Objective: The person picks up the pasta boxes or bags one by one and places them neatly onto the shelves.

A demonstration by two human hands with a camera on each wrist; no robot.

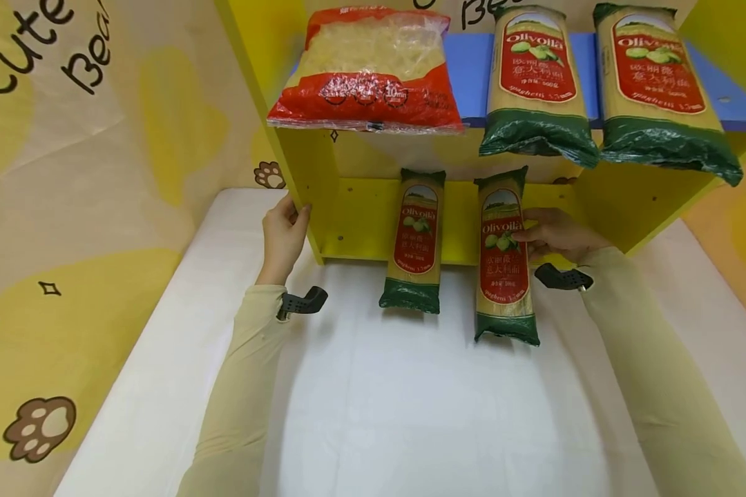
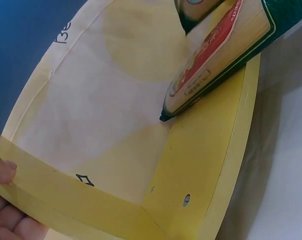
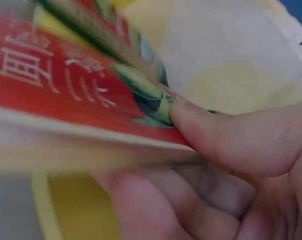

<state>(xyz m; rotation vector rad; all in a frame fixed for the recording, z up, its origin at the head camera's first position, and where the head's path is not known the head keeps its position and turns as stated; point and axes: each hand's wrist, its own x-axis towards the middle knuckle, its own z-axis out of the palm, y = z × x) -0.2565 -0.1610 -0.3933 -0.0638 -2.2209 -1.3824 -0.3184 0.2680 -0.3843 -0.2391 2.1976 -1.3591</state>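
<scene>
My right hand (image 1: 556, 235) grips a spaghetti packet (image 1: 503, 266) by its right edge, thumb on the red label and fingers beneath, as the right wrist view shows close up. The packet lies over the lower yellow shelf (image 1: 460, 238), its green bottom end jutting past the front edge. To its left, a second spaghetti packet (image 1: 413, 241) lies on the same shelf, also overhanging the front. My left hand (image 1: 284, 231) holds the left side panel (image 2: 95, 200) of the shelf unit, thumb on the inner face and fingers curled round the outside.
On the blue upper shelf (image 1: 472, 76) sit a red pasta bag (image 1: 367, 76) at the left and two more spaghetti packets (image 1: 537, 83) at the right, all jutting out over its front edge. A white tabletop (image 1: 435, 414) spreads below, and printed cloth (image 1: 99, 172) hangs behind.
</scene>
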